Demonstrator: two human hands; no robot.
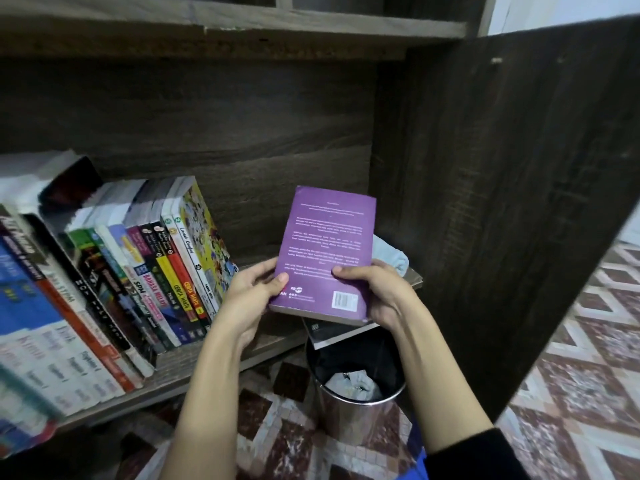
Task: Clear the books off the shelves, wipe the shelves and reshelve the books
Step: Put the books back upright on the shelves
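A purple paperback (327, 244) is held in front of the shelf with its back cover facing me. My left hand (252, 292) grips its lower left corner, and my right hand (377, 292) grips its lower right edge. To the left, a row of several books (149, 268) leans on the dark wooden shelf board (270, 344). A light blue cloth (389, 252) lies at the shelf's right end, partly hidden behind the purple book. Under the purple book another dark book (332, 332) lies flat at the shelf's edge.
A round metal bin (356, 407) with a black liner and crumpled paper stands on the patterned floor below the shelf. The dark cabinet side panel (502, 202) rises on the right. An upper shelf board (207, 32) spans overhead.
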